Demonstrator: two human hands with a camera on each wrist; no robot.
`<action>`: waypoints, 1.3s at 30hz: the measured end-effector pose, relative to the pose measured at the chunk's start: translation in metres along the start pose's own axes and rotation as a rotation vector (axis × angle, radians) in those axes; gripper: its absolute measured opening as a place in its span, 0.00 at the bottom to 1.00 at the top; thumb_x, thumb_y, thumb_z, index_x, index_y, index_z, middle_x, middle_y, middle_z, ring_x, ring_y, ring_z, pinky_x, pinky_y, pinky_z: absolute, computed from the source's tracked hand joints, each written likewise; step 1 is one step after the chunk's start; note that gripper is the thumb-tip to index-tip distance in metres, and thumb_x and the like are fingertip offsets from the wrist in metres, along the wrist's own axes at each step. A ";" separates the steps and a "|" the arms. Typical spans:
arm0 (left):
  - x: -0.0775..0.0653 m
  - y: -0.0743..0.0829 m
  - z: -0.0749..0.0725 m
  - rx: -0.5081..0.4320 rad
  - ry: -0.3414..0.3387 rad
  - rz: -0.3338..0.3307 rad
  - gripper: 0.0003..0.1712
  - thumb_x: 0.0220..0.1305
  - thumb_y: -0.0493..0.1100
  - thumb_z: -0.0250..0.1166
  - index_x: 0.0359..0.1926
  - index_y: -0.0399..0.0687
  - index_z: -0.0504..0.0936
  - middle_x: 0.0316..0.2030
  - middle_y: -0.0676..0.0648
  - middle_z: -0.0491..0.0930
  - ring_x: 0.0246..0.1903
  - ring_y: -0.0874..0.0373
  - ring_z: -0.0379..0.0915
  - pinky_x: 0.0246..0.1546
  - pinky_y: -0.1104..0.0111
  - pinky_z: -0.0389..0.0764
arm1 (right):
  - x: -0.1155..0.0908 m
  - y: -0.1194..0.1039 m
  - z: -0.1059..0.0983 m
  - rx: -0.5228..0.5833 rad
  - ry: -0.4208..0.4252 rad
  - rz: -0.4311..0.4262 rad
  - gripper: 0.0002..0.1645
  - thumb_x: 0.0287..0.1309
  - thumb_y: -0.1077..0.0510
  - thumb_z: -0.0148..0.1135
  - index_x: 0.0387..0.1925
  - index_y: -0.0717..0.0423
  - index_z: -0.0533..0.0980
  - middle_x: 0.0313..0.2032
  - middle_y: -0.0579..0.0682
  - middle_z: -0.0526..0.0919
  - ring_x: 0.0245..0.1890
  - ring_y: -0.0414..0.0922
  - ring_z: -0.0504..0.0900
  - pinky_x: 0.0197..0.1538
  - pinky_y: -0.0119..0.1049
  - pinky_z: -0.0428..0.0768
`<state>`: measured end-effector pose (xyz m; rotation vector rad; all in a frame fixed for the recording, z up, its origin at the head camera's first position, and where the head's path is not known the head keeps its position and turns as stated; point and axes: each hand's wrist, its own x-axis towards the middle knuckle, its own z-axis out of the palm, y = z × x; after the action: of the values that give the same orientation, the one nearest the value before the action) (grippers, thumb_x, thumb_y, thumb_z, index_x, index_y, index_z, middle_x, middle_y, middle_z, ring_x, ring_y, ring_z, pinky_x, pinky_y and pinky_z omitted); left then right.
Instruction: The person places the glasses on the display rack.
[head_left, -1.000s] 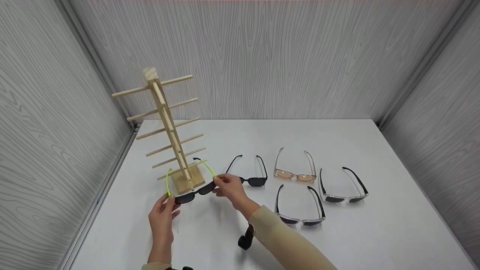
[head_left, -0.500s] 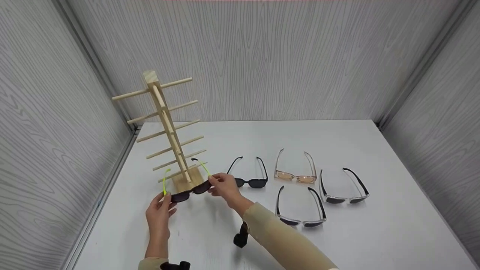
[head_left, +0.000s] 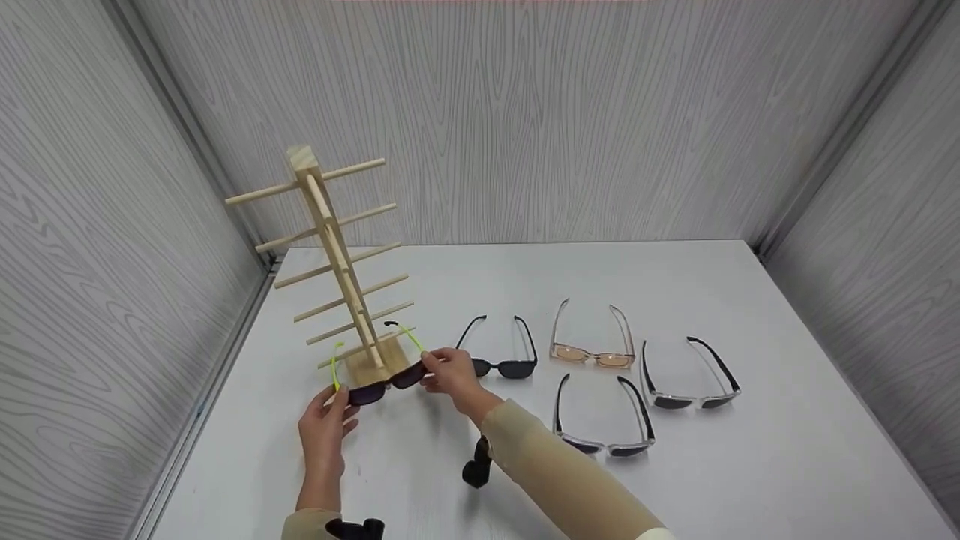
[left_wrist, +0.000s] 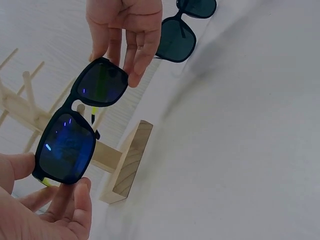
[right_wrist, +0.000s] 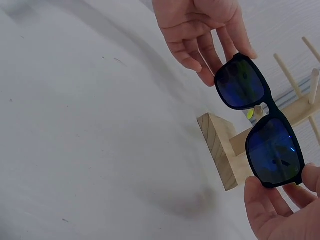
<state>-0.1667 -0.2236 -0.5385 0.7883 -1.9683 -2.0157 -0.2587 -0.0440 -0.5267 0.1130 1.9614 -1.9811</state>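
Observation:
Both hands hold one pair of dark-lensed sunglasses point(head_left: 367, 394) with yellow-green temples. The left hand point(head_left: 324, 421) pinches the left hinge end, and the right hand point(head_left: 453, 375) pinches the right one. The temples are unfolded and point away, one on each side of the wooden rack point(head_left: 346, 270). In the left wrist view the sunglasses point(left_wrist: 67, 147) hang in front of the rack's post and pegs, with the base point(left_wrist: 131, 162) below. From the right wrist view, a peg end shows through the nose bridge; whether the bridge touches that peg I cannot tell.
Right of the rack lie black sunglasses point(head_left: 516, 368), orange-tinted glasses point(head_left: 592, 355) and two clear-framed dark sunglasses point(head_left: 606, 450), point(head_left: 675, 401) on the white table point(head_left: 787, 465). All have their temples unfolded. Grey wood-grain panels point(head_left: 525, 120) enclose the back and sides.
The hands and the held sunglasses shifted slightly left, then slightly back to the right, staying at the rack's lowest pegs. Both hands keep their grip. The other glasses stay in place.

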 end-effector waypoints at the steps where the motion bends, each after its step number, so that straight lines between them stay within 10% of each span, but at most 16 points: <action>1: 0.001 0.000 0.000 -0.001 0.003 0.005 0.34 0.63 0.56 0.59 0.62 0.38 0.66 0.44 0.39 0.74 0.38 0.56 0.78 0.35 0.70 0.79 | 0.000 0.000 0.000 0.012 0.002 0.001 0.14 0.62 0.57 0.58 0.42 0.65 0.76 0.36 0.58 0.82 0.27 0.45 0.82 0.33 0.37 0.82; 39: 0.009 -0.027 -0.010 -0.071 0.003 -0.042 0.38 0.64 0.63 0.53 0.63 0.39 0.63 0.50 0.37 0.76 0.38 0.58 0.80 0.36 0.71 0.80 | -0.003 0.015 -0.007 0.043 -0.028 0.083 0.24 0.64 0.49 0.56 0.47 0.68 0.74 0.41 0.63 0.81 0.33 0.50 0.84 0.41 0.43 0.81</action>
<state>-0.1633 -0.2341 -0.5660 0.8225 -1.8828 -2.0944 -0.2529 -0.0368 -0.5405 0.1732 1.8660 -1.9619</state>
